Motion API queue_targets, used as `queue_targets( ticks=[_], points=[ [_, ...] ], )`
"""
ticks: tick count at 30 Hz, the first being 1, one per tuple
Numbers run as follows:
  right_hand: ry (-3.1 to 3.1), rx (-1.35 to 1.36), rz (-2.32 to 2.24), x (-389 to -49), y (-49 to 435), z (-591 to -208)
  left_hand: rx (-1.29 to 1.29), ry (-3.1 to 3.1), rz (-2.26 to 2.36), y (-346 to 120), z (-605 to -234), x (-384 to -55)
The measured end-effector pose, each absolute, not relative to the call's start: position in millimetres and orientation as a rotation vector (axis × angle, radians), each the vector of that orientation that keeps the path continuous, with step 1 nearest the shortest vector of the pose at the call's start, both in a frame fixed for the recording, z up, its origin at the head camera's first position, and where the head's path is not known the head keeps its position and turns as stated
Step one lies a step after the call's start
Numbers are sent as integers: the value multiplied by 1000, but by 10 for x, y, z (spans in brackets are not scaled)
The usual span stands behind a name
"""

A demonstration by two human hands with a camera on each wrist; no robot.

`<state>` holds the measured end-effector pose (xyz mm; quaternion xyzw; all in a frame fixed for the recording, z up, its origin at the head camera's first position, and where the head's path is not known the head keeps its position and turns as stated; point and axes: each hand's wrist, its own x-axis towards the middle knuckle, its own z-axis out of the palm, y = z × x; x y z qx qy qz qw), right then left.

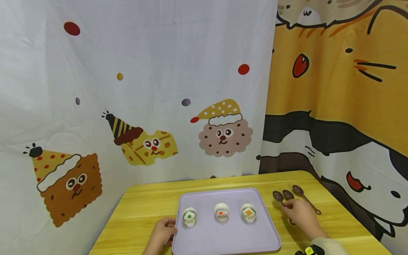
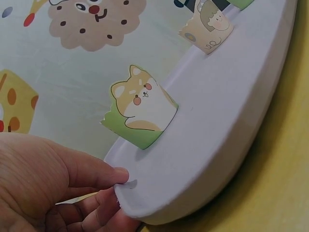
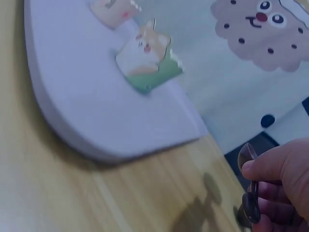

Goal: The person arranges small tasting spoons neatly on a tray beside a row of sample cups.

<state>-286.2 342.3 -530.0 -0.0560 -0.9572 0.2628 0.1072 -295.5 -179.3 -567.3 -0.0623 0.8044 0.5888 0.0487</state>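
A lilac tray [image 1: 223,237] lies on the table, its left edge gripped by my left hand [image 1: 163,232], thumb on the rim and fingers below in the left wrist view. On it stand three paper baking cups: a left one [image 1: 189,220] with a green-marked piece inside, a middle one [image 1: 221,216], and a right one [image 1: 248,216] with an orange-marked piece. My right hand [image 1: 299,212] pinches at least one brown spoon [image 1: 278,196]; a second spoon [image 1: 288,194] is right beside it, and whether it is held too I cannot tell. A third spoon [image 1: 298,190] lies to the right.
The yellow wood-grain table [image 1: 143,202] reaches back to a cartoon-printed white curtain [image 1: 153,42]. An orange, black and white printed curtain [image 1: 318,88] hangs at the right. A dark wrist device [image 1: 313,250] sits on the right sleeve.
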Motion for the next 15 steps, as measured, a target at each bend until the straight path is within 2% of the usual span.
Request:
queue_targets(
  ticks=[15],
  points=[
    [-2765, -136, 851, -2817, 3151, -5208, -175, 2425, 1808, -1795, -5664, -2944]
  ],
)
